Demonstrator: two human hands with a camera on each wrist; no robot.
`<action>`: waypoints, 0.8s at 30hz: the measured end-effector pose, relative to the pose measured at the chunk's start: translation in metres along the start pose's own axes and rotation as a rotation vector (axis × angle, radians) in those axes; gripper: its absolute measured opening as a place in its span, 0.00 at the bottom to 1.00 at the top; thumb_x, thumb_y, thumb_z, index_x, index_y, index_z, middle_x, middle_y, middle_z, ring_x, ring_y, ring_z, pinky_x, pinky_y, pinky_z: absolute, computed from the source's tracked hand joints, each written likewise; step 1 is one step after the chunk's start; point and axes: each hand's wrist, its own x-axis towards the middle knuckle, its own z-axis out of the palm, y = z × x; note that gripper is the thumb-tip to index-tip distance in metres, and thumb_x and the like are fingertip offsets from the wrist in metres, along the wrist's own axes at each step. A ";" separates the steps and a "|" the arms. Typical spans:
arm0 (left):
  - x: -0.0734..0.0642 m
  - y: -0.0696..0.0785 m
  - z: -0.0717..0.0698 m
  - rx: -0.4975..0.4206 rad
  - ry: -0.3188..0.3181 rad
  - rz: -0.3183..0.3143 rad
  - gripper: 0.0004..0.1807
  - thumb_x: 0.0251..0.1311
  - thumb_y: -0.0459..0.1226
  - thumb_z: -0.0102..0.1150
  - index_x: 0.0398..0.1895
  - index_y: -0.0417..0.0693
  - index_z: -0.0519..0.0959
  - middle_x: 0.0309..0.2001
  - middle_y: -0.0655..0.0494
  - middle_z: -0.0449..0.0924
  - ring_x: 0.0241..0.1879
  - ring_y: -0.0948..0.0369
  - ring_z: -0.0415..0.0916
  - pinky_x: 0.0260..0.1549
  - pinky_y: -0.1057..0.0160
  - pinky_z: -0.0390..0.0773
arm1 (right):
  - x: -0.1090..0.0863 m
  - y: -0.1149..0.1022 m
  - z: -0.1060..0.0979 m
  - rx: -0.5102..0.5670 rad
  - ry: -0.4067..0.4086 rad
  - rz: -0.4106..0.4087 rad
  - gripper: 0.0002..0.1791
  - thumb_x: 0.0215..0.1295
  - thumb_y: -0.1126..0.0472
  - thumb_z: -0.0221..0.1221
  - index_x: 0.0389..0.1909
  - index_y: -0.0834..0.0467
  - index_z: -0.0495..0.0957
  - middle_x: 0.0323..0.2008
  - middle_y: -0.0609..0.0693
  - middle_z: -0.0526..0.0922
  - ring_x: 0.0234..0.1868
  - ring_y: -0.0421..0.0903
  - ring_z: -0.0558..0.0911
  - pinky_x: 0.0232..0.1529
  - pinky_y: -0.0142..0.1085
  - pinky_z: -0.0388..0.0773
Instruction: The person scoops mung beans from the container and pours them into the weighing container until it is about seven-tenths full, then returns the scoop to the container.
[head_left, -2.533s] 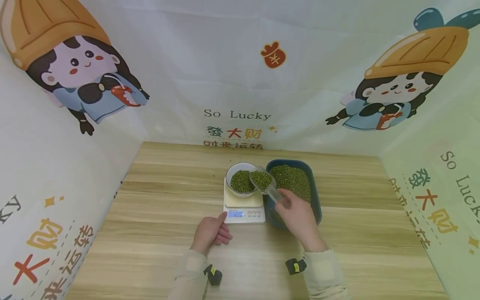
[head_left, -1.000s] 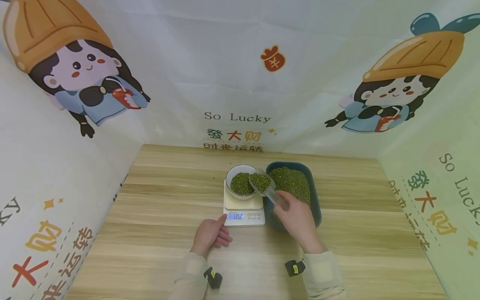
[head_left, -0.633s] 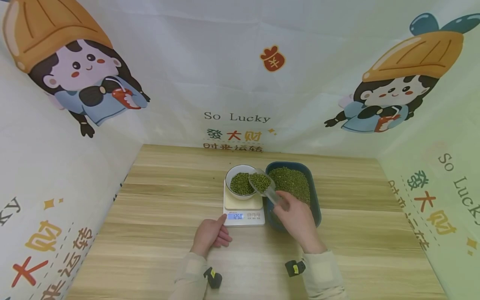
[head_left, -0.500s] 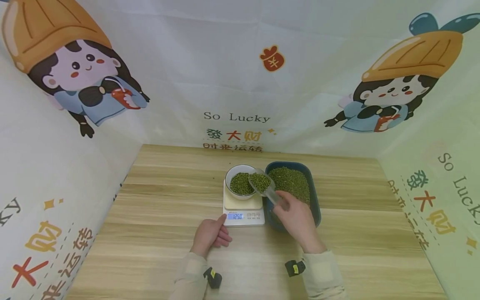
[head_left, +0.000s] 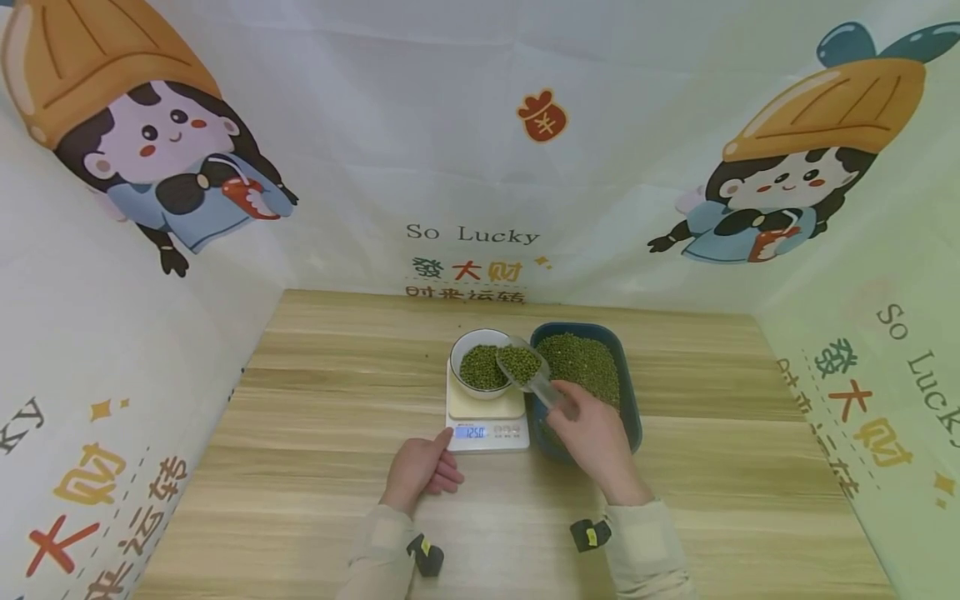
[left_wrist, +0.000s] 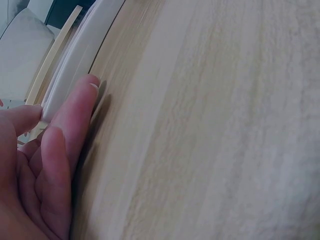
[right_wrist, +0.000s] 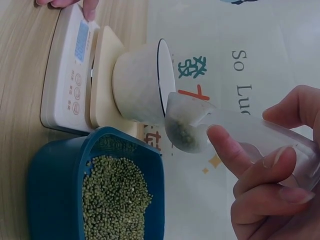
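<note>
Backdrop cloth: pale, printed with cartoon figures and lettering, standing along the far side and both flanks of the table. Wood-grain table bears all the items. Blue tub sits just right of the scale, a broad bed of mung beans inside; from where I stand, the right hand masks its near end. White kitchen scale: display toward the person, reading 125.0. White bowl, dark-rimmed, upright on the far part of the scale's platform, mung beans over its bottom. Its right-hand rim is the nearest obstruction, overlapped in the head view by the clear scoop.

Right hand: reaches in over the tub from the near right, fingers and thumb wrapped about the scoop's handle. Left hand: at the scale's near left corner, thumb tip resting on it, other fingers slack and partly extended alongside; nothing held.

Scoop: between bowl and tub, loaded with mung beans. Long axis diagonal, handle toward the person's right, mouth pointing away and leftward over the bowl. Contact between scoop and bowl rim: the views overlap there, so I cannot say for certain.
</note>
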 end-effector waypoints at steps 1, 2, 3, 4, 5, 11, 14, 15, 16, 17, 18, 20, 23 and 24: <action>0.000 0.000 0.000 -0.001 0.000 0.002 0.33 0.59 0.60 0.40 0.25 0.39 0.77 0.19 0.51 0.81 0.18 0.57 0.79 0.16 0.64 0.78 | 0.000 0.000 0.000 0.000 0.000 0.000 0.22 0.56 0.57 0.51 0.54 0.50 0.71 0.34 0.47 0.80 0.20 0.41 0.73 0.17 0.34 0.68; 0.000 0.000 0.000 -0.003 0.000 0.004 0.33 0.59 0.60 0.40 0.26 0.39 0.77 0.19 0.51 0.81 0.18 0.57 0.80 0.16 0.63 0.78 | 0.000 0.000 0.000 -0.001 -0.001 0.002 0.22 0.56 0.57 0.51 0.54 0.50 0.71 0.35 0.47 0.80 0.20 0.41 0.73 0.17 0.34 0.68; 0.001 -0.001 0.000 -0.004 0.001 0.007 0.33 0.59 0.60 0.40 0.26 0.39 0.77 0.19 0.51 0.81 0.18 0.57 0.80 0.16 0.63 0.78 | 0.000 0.000 0.000 -0.001 -0.002 0.003 0.22 0.56 0.57 0.51 0.54 0.50 0.71 0.35 0.47 0.80 0.20 0.41 0.73 0.17 0.34 0.68; 0.001 -0.001 0.000 -0.006 0.003 0.007 0.33 0.59 0.60 0.40 0.25 0.39 0.77 0.19 0.51 0.80 0.18 0.57 0.80 0.16 0.63 0.78 | 0.000 0.000 0.000 0.000 -0.003 0.003 0.22 0.56 0.57 0.51 0.54 0.50 0.71 0.35 0.47 0.80 0.20 0.41 0.73 0.18 0.34 0.69; 0.001 -0.002 0.000 -0.007 0.004 0.009 0.33 0.59 0.61 0.40 0.25 0.39 0.77 0.19 0.50 0.80 0.18 0.57 0.80 0.16 0.63 0.78 | 0.000 0.000 0.000 0.002 -0.004 0.004 0.23 0.56 0.57 0.51 0.55 0.50 0.70 0.35 0.47 0.80 0.20 0.41 0.73 0.18 0.34 0.69; 0.002 -0.003 0.000 -0.014 -0.001 0.014 0.33 0.58 0.62 0.40 0.26 0.39 0.77 0.19 0.50 0.81 0.19 0.57 0.80 0.16 0.63 0.78 | 0.001 -0.001 0.000 0.008 -0.006 0.001 0.24 0.55 0.57 0.51 0.56 0.50 0.69 0.36 0.47 0.80 0.19 0.41 0.73 0.17 0.34 0.69; 0.002 -0.003 0.000 -0.015 -0.002 0.011 0.34 0.57 0.62 0.41 0.26 0.39 0.77 0.19 0.50 0.81 0.19 0.57 0.80 0.16 0.63 0.78 | 0.001 -0.001 0.000 0.008 -0.008 0.001 0.24 0.55 0.57 0.51 0.56 0.50 0.69 0.35 0.47 0.80 0.17 0.42 0.72 0.16 0.34 0.68; 0.002 -0.003 0.000 -0.015 0.000 0.011 0.34 0.57 0.62 0.41 0.25 0.39 0.77 0.19 0.50 0.81 0.19 0.57 0.80 0.16 0.63 0.78 | 0.001 -0.002 0.000 0.009 -0.009 0.001 0.24 0.55 0.57 0.51 0.56 0.50 0.69 0.35 0.47 0.80 0.17 0.42 0.72 0.16 0.34 0.68; 0.002 -0.003 0.000 -0.014 0.001 0.010 0.34 0.57 0.62 0.41 0.25 0.39 0.77 0.19 0.50 0.81 0.19 0.57 0.80 0.16 0.63 0.78 | 0.001 -0.002 0.000 0.011 -0.011 0.000 0.24 0.55 0.57 0.51 0.56 0.50 0.69 0.35 0.47 0.80 0.16 0.42 0.71 0.16 0.34 0.68; 0.002 -0.003 0.000 -0.013 0.001 0.009 0.34 0.57 0.62 0.41 0.25 0.39 0.77 0.19 0.51 0.81 0.19 0.57 0.80 0.16 0.63 0.78 | 0.001 -0.002 0.000 0.011 -0.013 0.001 0.24 0.55 0.57 0.51 0.56 0.50 0.69 0.35 0.47 0.80 0.16 0.42 0.71 0.15 0.34 0.67; 0.002 -0.003 0.001 -0.012 0.001 0.008 0.34 0.57 0.62 0.41 0.25 0.39 0.77 0.19 0.51 0.81 0.19 0.57 0.80 0.16 0.63 0.78 | 0.001 -0.002 0.000 0.012 -0.015 0.001 0.24 0.55 0.57 0.51 0.56 0.50 0.69 0.35 0.47 0.80 0.15 0.42 0.70 0.15 0.34 0.67; 0.002 -0.003 0.001 -0.010 0.000 0.007 0.34 0.57 0.62 0.41 0.25 0.39 0.77 0.19 0.51 0.81 0.19 0.57 0.80 0.16 0.63 0.78 | 0.000 -0.002 0.000 0.011 -0.016 0.005 0.24 0.55 0.57 0.51 0.56 0.50 0.69 0.36 0.47 0.80 0.15 0.42 0.70 0.14 0.34 0.67; 0.002 -0.003 0.001 -0.010 -0.001 0.010 0.34 0.57 0.62 0.40 0.25 0.39 0.77 0.19 0.51 0.81 0.19 0.57 0.80 0.16 0.63 0.78 | 0.001 -0.001 0.000 0.012 -0.016 0.007 0.24 0.55 0.57 0.51 0.56 0.50 0.69 0.36 0.47 0.80 0.15 0.42 0.70 0.15 0.34 0.67; 0.002 -0.003 0.001 -0.011 0.000 0.012 0.34 0.57 0.62 0.40 0.25 0.39 0.77 0.19 0.51 0.81 0.19 0.57 0.80 0.16 0.63 0.78 | 0.001 -0.001 0.000 0.012 -0.015 0.006 0.24 0.55 0.57 0.51 0.56 0.50 0.69 0.37 0.47 0.80 0.15 0.42 0.70 0.15 0.34 0.67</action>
